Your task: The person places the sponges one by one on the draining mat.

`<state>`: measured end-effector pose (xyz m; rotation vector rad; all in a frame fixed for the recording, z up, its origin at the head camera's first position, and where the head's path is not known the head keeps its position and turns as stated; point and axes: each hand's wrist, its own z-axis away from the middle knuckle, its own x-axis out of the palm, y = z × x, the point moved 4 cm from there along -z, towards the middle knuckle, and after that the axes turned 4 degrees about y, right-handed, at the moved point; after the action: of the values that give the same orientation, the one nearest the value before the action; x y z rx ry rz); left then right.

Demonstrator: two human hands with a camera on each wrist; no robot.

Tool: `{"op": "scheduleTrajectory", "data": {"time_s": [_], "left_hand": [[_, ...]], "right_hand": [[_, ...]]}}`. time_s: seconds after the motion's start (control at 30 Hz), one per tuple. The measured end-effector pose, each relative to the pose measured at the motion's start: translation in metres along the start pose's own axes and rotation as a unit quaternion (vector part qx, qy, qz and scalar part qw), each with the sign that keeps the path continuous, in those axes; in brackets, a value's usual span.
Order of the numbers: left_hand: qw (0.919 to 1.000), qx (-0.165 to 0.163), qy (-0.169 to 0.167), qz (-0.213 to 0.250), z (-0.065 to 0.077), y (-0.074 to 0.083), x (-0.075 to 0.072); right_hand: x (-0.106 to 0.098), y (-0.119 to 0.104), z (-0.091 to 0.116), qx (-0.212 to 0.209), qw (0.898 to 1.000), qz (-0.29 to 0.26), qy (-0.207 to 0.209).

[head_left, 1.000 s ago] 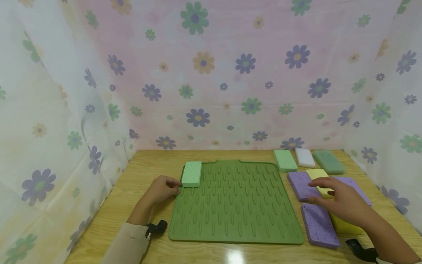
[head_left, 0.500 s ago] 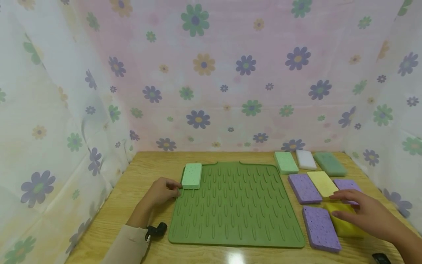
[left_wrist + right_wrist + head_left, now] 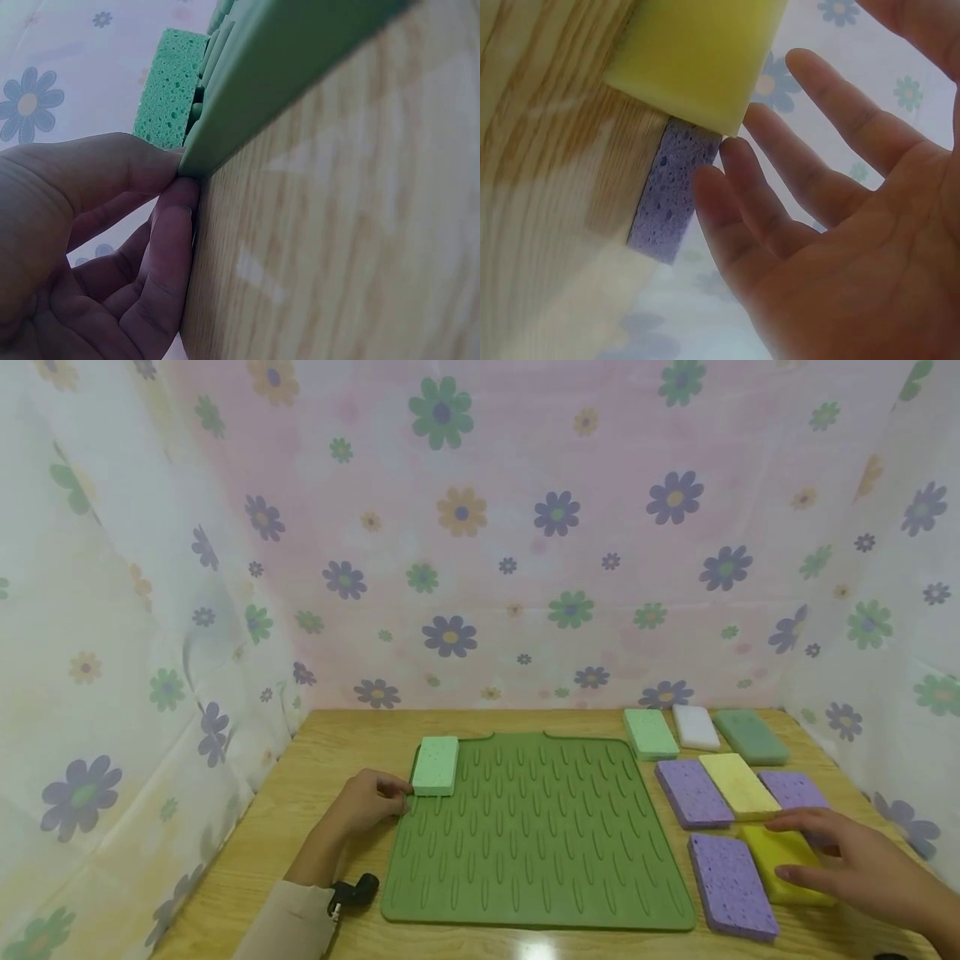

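Observation:
My left hand [image 3: 367, 806] stays at the left edge of a green ridged mat [image 3: 540, 852]. In the left wrist view the thumb and forefinger of the left hand [image 3: 112, 217] pinch the mat's edge [image 3: 247, 97]. A light green sponge [image 3: 436, 766] lies on the mat's far left corner. Over at the right, my right hand [image 3: 847, 864] hovers with spread fingers above a bright yellow sponge [image 3: 780, 872]. The right wrist view has the palm of that hand [image 3: 840, 225] facing a yellow block [image 3: 697, 67], fingers loosely extended and holding nothing.
Near the mat's right side lie purple sponges [image 3: 731, 885] and a pale yellow sponge [image 3: 738, 785]. Behind them are another light green sponge [image 3: 650, 733], a white sponge [image 3: 696, 727] and a dark green one [image 3: 750, 737]. Flowered cloth [image 3: 517, 568] encloses the wooden table [image 3: 262, 827].
My right hand has moved back toward me and to the right, from above the purple and pale yellow sponges to the bright yellow sponge. The left hand has stayed put.

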<state>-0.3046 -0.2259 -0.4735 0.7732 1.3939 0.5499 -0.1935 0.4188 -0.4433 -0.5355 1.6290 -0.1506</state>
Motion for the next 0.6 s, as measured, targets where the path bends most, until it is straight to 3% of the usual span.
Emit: {"op": "scheduleTrajectory", "data": {"time_s": [0.6], "left_hand": [[0.9998, -0.003, -0.001, 0.017, 0.0011, 0.003, 0.0017]], "right_hand": [[0.0037, 0.0063, 0.0023, -0.006, 1.0, 0.015, -0.026]]}}
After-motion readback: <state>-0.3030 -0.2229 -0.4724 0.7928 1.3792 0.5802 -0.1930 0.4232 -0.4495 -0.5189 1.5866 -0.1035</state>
